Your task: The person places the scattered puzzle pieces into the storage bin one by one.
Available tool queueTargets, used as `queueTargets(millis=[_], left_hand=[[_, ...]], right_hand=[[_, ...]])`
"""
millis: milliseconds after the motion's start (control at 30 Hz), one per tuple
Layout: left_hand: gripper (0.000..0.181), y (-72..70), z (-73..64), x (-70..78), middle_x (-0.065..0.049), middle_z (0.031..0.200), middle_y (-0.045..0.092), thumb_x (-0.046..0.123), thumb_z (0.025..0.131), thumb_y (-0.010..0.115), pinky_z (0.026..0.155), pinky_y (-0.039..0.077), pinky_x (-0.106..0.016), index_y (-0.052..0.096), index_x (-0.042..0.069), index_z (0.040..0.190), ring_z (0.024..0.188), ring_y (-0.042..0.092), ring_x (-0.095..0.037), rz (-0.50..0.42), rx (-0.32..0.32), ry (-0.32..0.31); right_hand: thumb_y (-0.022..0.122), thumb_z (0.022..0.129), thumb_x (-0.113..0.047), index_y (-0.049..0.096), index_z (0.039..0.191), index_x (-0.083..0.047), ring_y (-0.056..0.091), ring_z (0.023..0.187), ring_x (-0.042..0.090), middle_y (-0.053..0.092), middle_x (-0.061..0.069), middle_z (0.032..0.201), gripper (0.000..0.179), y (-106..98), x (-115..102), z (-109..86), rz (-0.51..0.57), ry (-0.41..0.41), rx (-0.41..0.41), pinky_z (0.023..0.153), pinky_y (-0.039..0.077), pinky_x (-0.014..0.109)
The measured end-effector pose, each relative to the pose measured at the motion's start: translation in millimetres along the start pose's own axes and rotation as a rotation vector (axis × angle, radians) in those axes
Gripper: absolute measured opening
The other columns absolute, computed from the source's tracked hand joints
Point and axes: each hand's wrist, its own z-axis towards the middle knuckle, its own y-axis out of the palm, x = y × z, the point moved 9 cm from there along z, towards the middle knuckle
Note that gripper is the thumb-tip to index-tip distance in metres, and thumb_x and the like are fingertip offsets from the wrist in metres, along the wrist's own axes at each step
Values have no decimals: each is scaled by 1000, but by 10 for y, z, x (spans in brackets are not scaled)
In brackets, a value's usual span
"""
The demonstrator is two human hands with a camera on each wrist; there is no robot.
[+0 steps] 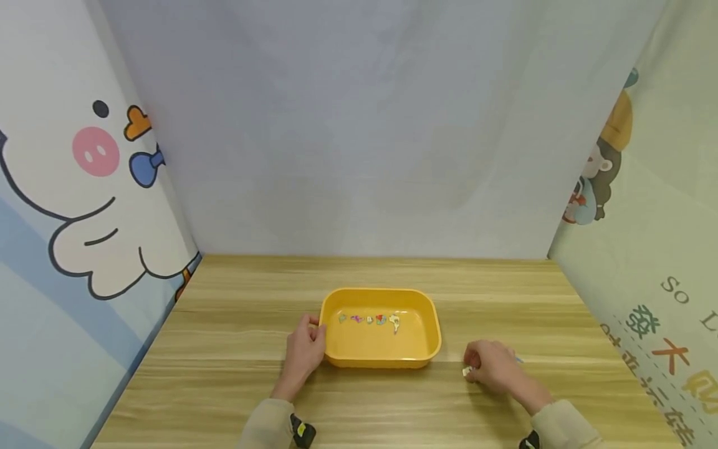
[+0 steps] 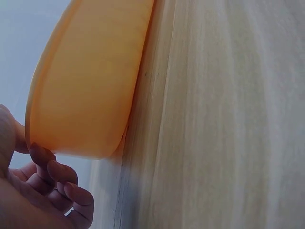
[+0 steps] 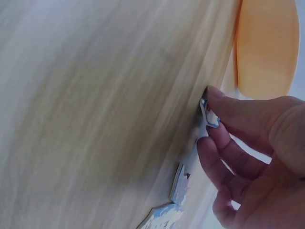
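Observation:
A shallow yellow plastic basin [image 1: 370, 347] sits on the wooden table. At its left end my left hand [image 1: 305, 348] grips the rim, thumb inside and curled fingers against the outer wall [image 2: 83, 95]. To the right of the basin, close over the tabletop, my right hand [image 1: 493, 366] pinches a small flat white-and-blue cut-out piece [image 3: 210, 114] between thumb and fingertip. Below that hand in the right wrist view lie two more flat printed pieces, a small one [image 3: 179, 186] and a larger one [image 3: 162, 217]. In the head view the right hand mostly hides them.
Several small colourful pieces, among them a red-and-blue one [image 1: 381, 319] and a pale one [image 1: 395, 322], form a row inside the basin. Behind the table [image 1: 252, 280] hangs a plain grey curtain [image 1: 359, 137]. Printed cloths [image 1: 50, 249] flank both sides.

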Motion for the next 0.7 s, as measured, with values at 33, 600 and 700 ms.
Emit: queueTargets(millis=[33,600,700], left_hand=[[12,-2,-1,-1,0,57,47,10,94,57,43,38,-27,55,2,102,47,44,-13,-2,1,0],[13,10,4,-27,-1,58,48,11,95,56,44,39,-28,54,2,104,48,45,-14,0,-6,-15],[13,2,-3,-31,0,58,49,11,94,56,44,39,-28,54,2,104,48,46,-14,-7,-6,-16]], right_hand=[[85,65,-10,63,75,-16,49,65,10,54,-9,69,25,-3,-4,5,10,-25,-4,64,40,35],[75,73,4,70,77,-10,53,62,6,63,-6,70,15,-39,-36,45,168,-190,-131,56,46,26],[71,75,6,71,79,-8,54,64,8,64,-5,72,15,-69,-90,71,193,-231,-179,57,46,27]])
